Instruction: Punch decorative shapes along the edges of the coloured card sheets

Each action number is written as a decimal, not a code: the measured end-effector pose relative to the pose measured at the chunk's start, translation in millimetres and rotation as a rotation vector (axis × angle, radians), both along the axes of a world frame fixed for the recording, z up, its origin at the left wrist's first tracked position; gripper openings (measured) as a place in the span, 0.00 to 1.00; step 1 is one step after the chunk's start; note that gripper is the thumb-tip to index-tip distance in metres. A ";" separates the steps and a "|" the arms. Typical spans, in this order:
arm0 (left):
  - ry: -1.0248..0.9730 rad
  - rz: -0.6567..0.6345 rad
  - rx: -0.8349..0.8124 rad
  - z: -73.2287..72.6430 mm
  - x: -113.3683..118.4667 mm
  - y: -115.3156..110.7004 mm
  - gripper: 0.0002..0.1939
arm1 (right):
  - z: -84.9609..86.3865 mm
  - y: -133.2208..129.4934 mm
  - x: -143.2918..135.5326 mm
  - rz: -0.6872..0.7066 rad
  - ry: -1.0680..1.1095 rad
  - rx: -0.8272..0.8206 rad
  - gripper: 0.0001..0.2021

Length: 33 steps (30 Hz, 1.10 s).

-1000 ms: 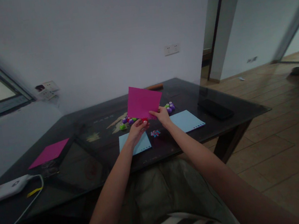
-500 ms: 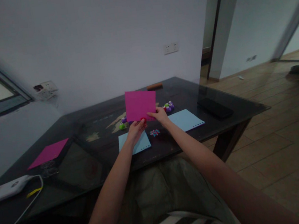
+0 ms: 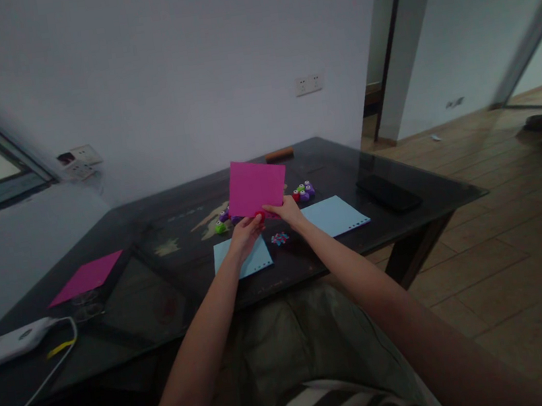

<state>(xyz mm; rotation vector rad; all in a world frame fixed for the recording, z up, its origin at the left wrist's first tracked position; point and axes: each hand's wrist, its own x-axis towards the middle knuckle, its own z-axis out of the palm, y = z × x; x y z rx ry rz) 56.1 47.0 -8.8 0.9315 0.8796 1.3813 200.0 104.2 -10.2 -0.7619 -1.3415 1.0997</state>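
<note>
A bright pink sheet of paper (image 3: 257, 186) is held up above the table, tilted, its lower edge towards me. My right hand (image 3: 288, 211) pinches its lower right part, thumb on the near face. At the bottom edge, my left hand (image 3: 247, 234) has its fingers closed round a small red round piece (image 3: 259, 216); whether this piece clasps the paper cannot be made out. Beneath my hands lie a light blue sheet (image 3: 253, 260) with dark holes along its near edge and a small cluster of red and blue bits (image 3: 280, 238).
Small purple, green and red toys with eyes (image 3: 303, 192) stand right of the pink sheet, others (image 3: 221, 227) left. Another blue sheet (image 3: 335, 216) and a black flat object (image 3: 390, 194) lie rightward. Another pink sheet (image 3: 86, 278), a clear glass (image 3: 87, 306) and a white power strip (image 3: 13, 345) are leftward.
The pink sheet has tilted, its right side dropping slightly and its top shifting a little right. Both hands keep nearly the same place and hold.
</note>
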 end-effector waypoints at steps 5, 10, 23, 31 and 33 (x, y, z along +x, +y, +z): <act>0.021 0.007 0.017 -1.0 -0.1 1.3 0.14 | -2.4 4.0 1.0 -0.021 -0.036 0.046 0.19; 0.038 0.011 0.025 -0.6 -0.6 0.5 0.14 | -1.8 4.4 2.3 -0.043 -0.072 0.074 0.19; -0.012 -0.022 0.016 -1.9 -3.1 1.8 0.14 | 7.4 0.4 6.2 -0.043 -0.144 0.108 0.18; 0.087 -0.012 0.010 0.6 -1.3 -2.9 0.16 | 7.4 -4.9 10.0 -0.056 -0.145 0.086 0.20; 0.103 -0.004 0.002 0.8 -0.3 -3.6 0.16 | 6.1 -7.2 9.9 -0.072 -0.137 0.072 0.20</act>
